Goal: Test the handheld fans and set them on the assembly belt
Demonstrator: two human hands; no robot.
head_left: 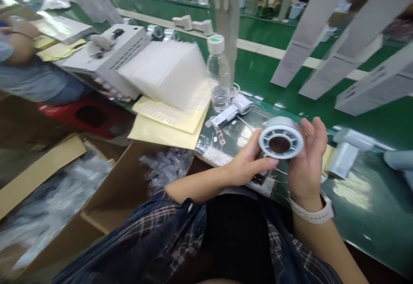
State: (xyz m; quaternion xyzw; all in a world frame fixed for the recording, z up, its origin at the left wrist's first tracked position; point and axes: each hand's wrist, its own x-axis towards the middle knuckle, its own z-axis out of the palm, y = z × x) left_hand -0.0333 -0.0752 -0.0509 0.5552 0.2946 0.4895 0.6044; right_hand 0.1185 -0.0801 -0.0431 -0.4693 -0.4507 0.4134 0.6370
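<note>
My left hand (248,161) grips a pale blue, ring-shaped hair dryer housing (265,148), its thumb on the lower front rim and fingers at the left side. The housing's spoked open end faces me, with a wide round hole in the middle. Close against its right edge is my right hand (305,168), fingers stretched upward and apart; its thumb is hidden. Below the left hand a dark-labelled part shows, mostly covered. On the bench beyond lies a hair dryer body (227,114) with a round head. Another hair dryer body (343,159) lies right of my right hand.
A clear bottle (219,75) stands behind yellow sticker sheets (167,133) and a stack of white sheets (164,71). Cardboard boxes (109,189) with clear plastic pieces sit below left. Tall white panels (306,38) lean at right. A co-worker's arm (21,38) shows far left.
</note>
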